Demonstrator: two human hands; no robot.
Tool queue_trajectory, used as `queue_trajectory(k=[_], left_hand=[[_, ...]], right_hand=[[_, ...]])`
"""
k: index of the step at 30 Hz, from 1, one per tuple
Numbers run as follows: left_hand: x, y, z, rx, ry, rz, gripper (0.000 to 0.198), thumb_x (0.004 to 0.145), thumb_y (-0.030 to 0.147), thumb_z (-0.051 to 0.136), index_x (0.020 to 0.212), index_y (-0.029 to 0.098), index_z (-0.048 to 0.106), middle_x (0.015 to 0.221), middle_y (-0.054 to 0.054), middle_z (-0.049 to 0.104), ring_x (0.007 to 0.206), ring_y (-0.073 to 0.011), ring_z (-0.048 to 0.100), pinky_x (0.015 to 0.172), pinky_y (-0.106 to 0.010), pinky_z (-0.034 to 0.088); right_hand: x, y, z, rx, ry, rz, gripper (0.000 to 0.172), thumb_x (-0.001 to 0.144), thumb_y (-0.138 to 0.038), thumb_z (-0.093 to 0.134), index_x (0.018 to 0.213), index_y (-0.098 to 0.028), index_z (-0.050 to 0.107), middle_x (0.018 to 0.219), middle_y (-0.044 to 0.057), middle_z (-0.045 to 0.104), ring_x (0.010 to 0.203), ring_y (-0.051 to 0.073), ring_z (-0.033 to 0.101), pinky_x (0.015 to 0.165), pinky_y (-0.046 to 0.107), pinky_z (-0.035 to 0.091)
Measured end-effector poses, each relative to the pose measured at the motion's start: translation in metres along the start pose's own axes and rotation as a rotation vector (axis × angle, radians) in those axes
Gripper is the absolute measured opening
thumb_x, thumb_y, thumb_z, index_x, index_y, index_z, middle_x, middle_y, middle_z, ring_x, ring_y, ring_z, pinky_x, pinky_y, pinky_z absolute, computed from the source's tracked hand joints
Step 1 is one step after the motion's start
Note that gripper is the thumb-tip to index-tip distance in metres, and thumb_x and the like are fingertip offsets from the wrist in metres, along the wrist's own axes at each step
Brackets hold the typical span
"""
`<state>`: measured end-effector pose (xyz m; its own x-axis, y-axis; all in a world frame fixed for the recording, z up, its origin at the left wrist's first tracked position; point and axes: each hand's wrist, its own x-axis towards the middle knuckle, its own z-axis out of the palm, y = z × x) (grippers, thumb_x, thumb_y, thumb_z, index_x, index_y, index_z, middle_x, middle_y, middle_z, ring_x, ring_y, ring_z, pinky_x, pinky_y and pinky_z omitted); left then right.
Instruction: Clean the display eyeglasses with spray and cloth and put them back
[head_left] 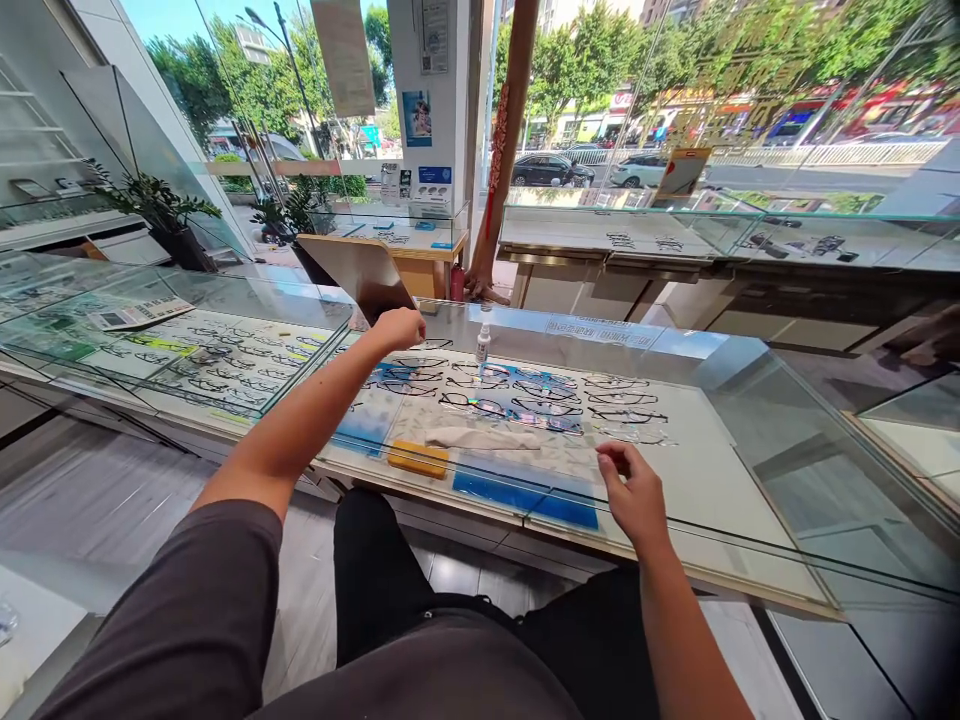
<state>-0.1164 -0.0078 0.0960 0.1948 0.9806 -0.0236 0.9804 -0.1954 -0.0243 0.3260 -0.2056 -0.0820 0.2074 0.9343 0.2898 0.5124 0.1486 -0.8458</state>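
Observation:
My left hand (pixel 401 330) is closed at the far side of the glass counter, beside the lower right corner of a tilted wood-framed panel (pixel 367 270). Whatever its fingers hold is hidden. Over the counter's near side, my right hand (pixel 634 492) has its fingers loosely curved, with nothing visible in them. Just beyond it is a pair of clear-rimmed eyeglasses (pixel 636 438). Rows of dark-rimmed eyeglasses (pixel 472 404) spread between the hands. A small white spray bottle (pixel 484 342) stands upright behind them. Closer to me are a pale folded cloth (pixel 480 438) and a yellow case (pixel 418 458).
A blue mat (pixel 525 495) is near the counter's front edge. More eyeglasses fill the left display section (pixel 232 360), with a printed sheet (pixel 142 313) above. Other glass cases (pixel 622 235) and a wooden trunk (pixel 499 180) stand by the windows. A potted plant (pixel 154 210) is at left.

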Motion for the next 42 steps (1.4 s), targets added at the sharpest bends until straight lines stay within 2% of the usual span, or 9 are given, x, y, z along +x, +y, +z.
queue_trajectory(k=[5, 10, 16, 21, 26, 30, 32, 37, 42], left_hand=[[0.030, -0.005, 0.021, 0.105, -0.056, 0.010, 0.031, 0.083, 0.022, 0.073, 0.110, 0.021, 0.088, 0.119, -0.015, 0.083, 0.108, -0.0306, 0.075, 0.094, -0.033, 0.055], [0.045, -0.008, 0.039, 0.148, -0.097, 0.026, 0.035, 0.082, 0.020, 0.071, 0.113, 0.021, 0.087, 0.120, -0.015, 0.083, 0.111, -0.0322, 0.076, 0.093, -0.033, 0.056], [0.050, -0.013, 0.047, 0.162, -0.110, 0.016, 0.037, 0.080, 0.025, 0.072, 0.113, 0.020, 0.088, 0.116, -0.017, 0.083, 0.108, -0.0341, 0.077, 0.092, -0.035, 0.056], [0.040, -0.018, 0.040, 0.135, -0.062, 0.024, 0.035, 0.080, 0.030, 0.071, 0.110, 0.022, 0.086, 0.115, -0.015, 0.084, 0.106, -0.0303, 0.076, 0.088, -0.031, 0.055], [0.004, -0.027, 0.020, 0.055, 0.020, 0.071, 0.027, 0.084, 0.031, 0.066, 0.104, 0.022, 0.082, 0.105, -0.010, 0.084, 0.095, -0.0254, 0.074, 0.079, -0.029, 0.050], [-0.046, -0.043, 0.005, -0.009, 0.087, 0.099, 0.030, 0.088, 0.029, 0.060, 0.111, 0.022, 0.078, 0.109, -0.009, 0.083, 0.095, -0.0243, 0.073, 0.079, -0.029, 0.048], [-0.075, -0.055, 0.003, -0.086, 0.135, 0.106, 0.031, 0.090, 0.030, 0.056, 0.110, 0.020, 0.077, 0.103, -0.009, 0.082, 0.093, -0.0247, 0.073, 0.079, -0.031, 0.049], [-0.143, -0.095, 0.013, -0.252, 0.212, 0.041, 0.029, 0.089, 0.035, 0.053, 0.103, 0.020, 0.075, 0.093, -0.008, 0.079, 0.087, -0.0248, 0.072, 0.078, -0.033, 0.051], [-0.187, -0.128, 0.032, -0.255, 0.234, -0.044, 0.026, 0.088, 0.038, 0.054, 0.099, 0.023, 0.073, 0.097, -0.006, 0.080, 0.091, -0.0254, 0.074, 0.084, -0.033, 0.052]], right_hand=[[0.002, -0.005, -0.002, 0.116, -0.027, 0.003, 0.032, 0.093, -0.054, 0.068, 0.100, -0.024, 0.070, 0.087, 0.004, 0.069, 0.074, 0.020, 0.060, 0.071, 0.035, 0.049], [0.002, -0.014, -0.010, 0.309, -0.132, 0.080, 0.042, 0.089, -0.061, 0.079, 0.102, -0.022, 0.074, 0.065, -0.004, 0.052, 0.058, 0.014, 0.047, 0.053, 0.028, 0.040], [0.002, -0.021, -0.015, 0.426, -0.151, 0.165, 0.048, 0.074, -0.059, 0.094, 0.102, -0.023, 0.078, 0.079, 0.001, 0.068, 0.071, 0.018, 0.068, 0.070, 0.033, 0.063], [0.004, -0.017, -0.017, 0.470, -0.109, 0.180, 0.044, 0.073, -0.053, 0.095, 0.101, -0.024, 0.079, 0.084, 0.004, 0.075, 0.079, 0.023, 0.077, 0.078, 0.038, 0.067], [0.004, -0.009, -0.018, 0.461, -0.085, 0.113, 0.034, 0.076, -0.046, 0.091, 0.098, -0.023, 0.079, 0.077, 0.002, 0.071, 0.073, 0.022, 0.074, 0.074, 0.038, 0.067], [0.004, 0.000, -0.020, 0.438, -0.072, 0.110, 0.031, 0.081, -0.045, 0.088, 0.100, -0.023, 0.079, 0.076, 0.002, 0.071, 0.079, 0.023, 0.076, 0.078, 0.037, 0.066], [0.004, 0.003, -0.020, 0.442, -0.072, 0.122, 0.031, 0.081, -0.045, 0.089, 0.101, -0.023, 0.079, 0.077, 0.001, 0.071, 0.080, 0.023, 0.076, 0.079, 0.037, 0.066], [0.003, 0.005, -0.021, 0.493, -0.075, 0.161, 0.032, 0.080, -0.044, 0.091, 0.101, -0.024, 0.079, 0.077, -0.001, 0.071, 0.078, 0.021, 0.076, 0.085, 0.038, 0.067], [0.002, 0.003, -0.022, 0.523, -0.049, 0.192, 0.037, 0.074, -0.043, 0.096, 0.101, -0.024, 0.079, 0.081, 0.000, 0.074, 0.082, 0.023, 0.080, 0.085, 0.038, 0.066]])
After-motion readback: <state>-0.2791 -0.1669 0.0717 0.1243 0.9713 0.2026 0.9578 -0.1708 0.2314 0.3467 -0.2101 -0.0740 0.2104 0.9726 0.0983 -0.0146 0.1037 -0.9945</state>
